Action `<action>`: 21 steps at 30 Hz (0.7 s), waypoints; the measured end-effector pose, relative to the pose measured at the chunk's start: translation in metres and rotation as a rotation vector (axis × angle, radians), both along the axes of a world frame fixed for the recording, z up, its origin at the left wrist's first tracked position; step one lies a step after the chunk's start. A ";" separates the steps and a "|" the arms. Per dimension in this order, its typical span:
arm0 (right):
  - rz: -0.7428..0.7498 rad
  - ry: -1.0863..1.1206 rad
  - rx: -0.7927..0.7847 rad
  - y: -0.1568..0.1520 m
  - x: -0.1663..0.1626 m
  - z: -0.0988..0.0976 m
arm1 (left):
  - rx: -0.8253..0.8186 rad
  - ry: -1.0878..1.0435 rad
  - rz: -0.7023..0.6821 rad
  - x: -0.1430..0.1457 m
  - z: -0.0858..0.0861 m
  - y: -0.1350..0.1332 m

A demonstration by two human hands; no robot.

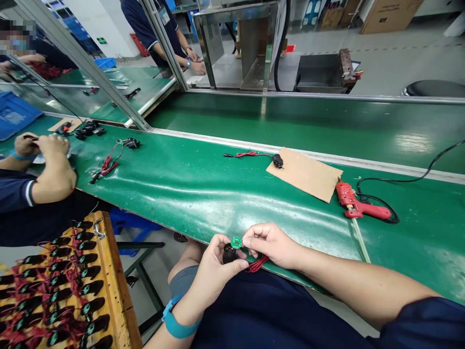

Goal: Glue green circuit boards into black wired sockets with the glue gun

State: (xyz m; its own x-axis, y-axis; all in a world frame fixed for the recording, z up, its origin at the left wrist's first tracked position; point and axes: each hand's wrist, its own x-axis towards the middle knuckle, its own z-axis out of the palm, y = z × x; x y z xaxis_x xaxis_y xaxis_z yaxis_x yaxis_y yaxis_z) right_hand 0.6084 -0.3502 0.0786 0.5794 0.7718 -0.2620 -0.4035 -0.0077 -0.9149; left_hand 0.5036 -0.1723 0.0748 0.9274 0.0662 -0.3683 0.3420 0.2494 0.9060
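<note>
Near the front edge of the green bench, my left hand (218,264) is closed around a small black round housing (229,253). My right hand (273,245) pinches the edge of a small green circuit board (236,242) between thumb and fingertips. The board sits right over the housing's open side; whether the two touch, I cannot tell. A bundle of red wire (257,264) hangs just below my right hand, and its far ends are hidden.
A red glue gun (358,201) with a clear stick lies at right, beside cardboard (308,174) bearing a black part (278,161). A wooden tray (116,286) at lower left holds rows of wired black parts. Co-workers sit at left and stand behind the frame.
</note>
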 end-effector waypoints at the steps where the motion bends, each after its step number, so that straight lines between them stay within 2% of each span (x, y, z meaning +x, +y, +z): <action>1: 0.006 0.002 0.002 0.000 0.000 0.000 | 0.024 0.017 -0.003 0.000 0.001 0.000; 3: 0.012 0.006 0.007 -0.001 -0.001 -0.002 | 0.032 0.033 -0.032 0.000 0.004 0.002; 9: 0.040 0.030 0.049 0.000 -0.002 -0.006 | -0.131 0.019 -0.104 -0.006 0.001 0.004; 12: 0.064 0.027 0.058 0.000 -0.001 -0.005 | -0.107 0.014 -0.139 -0.007 -0.004 0.001; 16: 0.063 0.000 0.054 -0.001 0.001 -0.002 | -0.068 0.003 -0.195 -0.009 0.002 0.004; 21: 0.074 -0.033 0.046 -0.002 0.002 -0.003 | -0.234 0.005 -0.203 -0.014 0.006 0.008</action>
State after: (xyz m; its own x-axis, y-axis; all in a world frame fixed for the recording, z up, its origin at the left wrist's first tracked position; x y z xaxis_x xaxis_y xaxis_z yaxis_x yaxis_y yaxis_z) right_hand 0.6108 -0.3522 0.0760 0.5278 0.8238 -0.2067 -0.3731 0.0063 -0.9278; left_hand 0.4896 -0.1643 0.0809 0.9111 -0.2076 -0.3560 0.4104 0.3772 0.8303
